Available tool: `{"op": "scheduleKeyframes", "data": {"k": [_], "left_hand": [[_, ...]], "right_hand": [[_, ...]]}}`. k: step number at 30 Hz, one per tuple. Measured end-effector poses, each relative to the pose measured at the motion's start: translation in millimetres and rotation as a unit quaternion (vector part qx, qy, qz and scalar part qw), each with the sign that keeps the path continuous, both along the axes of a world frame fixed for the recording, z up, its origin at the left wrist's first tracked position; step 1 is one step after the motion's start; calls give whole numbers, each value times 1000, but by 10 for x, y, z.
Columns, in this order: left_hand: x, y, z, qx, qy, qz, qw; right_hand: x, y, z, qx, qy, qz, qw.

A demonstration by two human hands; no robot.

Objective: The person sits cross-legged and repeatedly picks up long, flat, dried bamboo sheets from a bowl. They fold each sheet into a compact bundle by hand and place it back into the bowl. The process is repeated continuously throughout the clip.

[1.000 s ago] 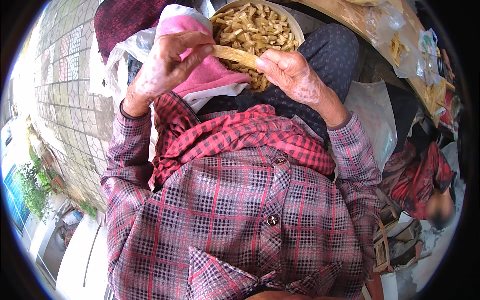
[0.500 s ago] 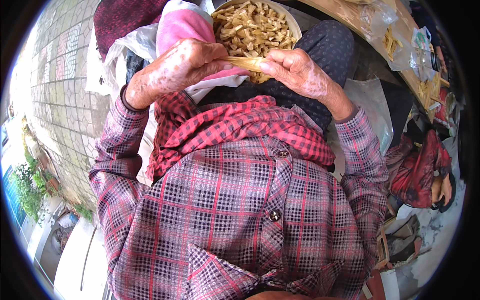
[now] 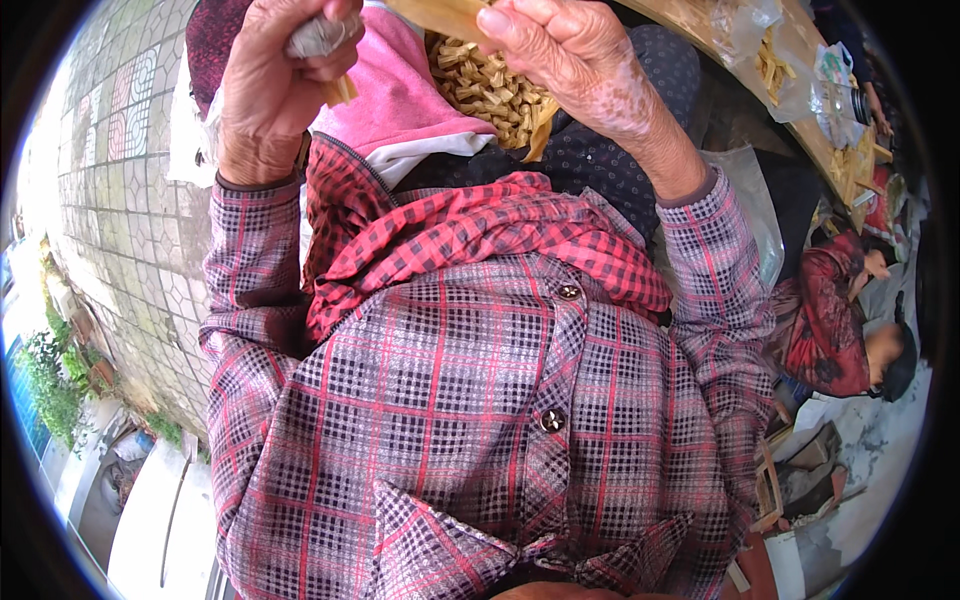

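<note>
Near the top edge, my right hand (image 3: 590, 70) pinches a flat yellow-tan strip (image 3: 440, 14) between thumb and fingers. The strip looks like dried leaf or husk, and its far end runs out of view. My left hand (image 3: 265, 95) is raised and closed, with a grey wrapping (image 3: 322, 36) round one digit. A short yellow-tan piece (image 3: 341, 91) pokes out below its fingers. Between and below my hands lies a heap of short folded yellow-tan pieces (image 3: 480, 85). The container's rim is mostly hidden by my right hand. A pink and white cloth (image 3: 390, 100) covers my lap beside the heap.
At the upper right, a wooden table (image 3: 690, 22) carries clear plastic bags (image 3: 745, 40) and more yellow-tan pieces (image 3: 770, 72). Another person in a dark red top (image 3: 830, 320) is at the right. Paving (image 3: 125, 200) stretches along the left, with a green plant (image 3: 55, 375).
Both hands have risen toward the top edge and moved apart. The strip stretched between them is now pinched in my right hand. The person at the right has shifted.
</note>
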State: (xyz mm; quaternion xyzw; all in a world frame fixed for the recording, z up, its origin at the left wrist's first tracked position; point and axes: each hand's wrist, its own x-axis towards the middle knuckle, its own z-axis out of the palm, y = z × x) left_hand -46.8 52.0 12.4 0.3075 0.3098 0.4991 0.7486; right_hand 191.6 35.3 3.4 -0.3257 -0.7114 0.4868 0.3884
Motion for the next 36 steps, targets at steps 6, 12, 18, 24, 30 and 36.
{"op": "scheduleKeyframes", "data": {"k": [6, 12, 18, 24, 30, 36], "left_hand": [[458, -20, 79, 12, -209, 4, 978], [679, -186, -259, 164, 119, -50, 978], [697, -274, -547, 383, 270, -48, 882], [693, -275, -574, 494, 439, -23, 750], [707, -272, -587, 506, 415, -28, 756], [703, -304, -593, 476, 437, -93, 757]], "right_hand": [[-101, 140, 4, 16, -4, -86, 996], [-7, 11, -270, 9, 33, -114, 993], [176, -164, -378, -93, 23, -89, 991], [176, -247, -389, -182, -6, -91, 979], [195, -359, -388, -267, 52, -53, 961], [125, -439, -452, -320, 49, -90, 942]]}}
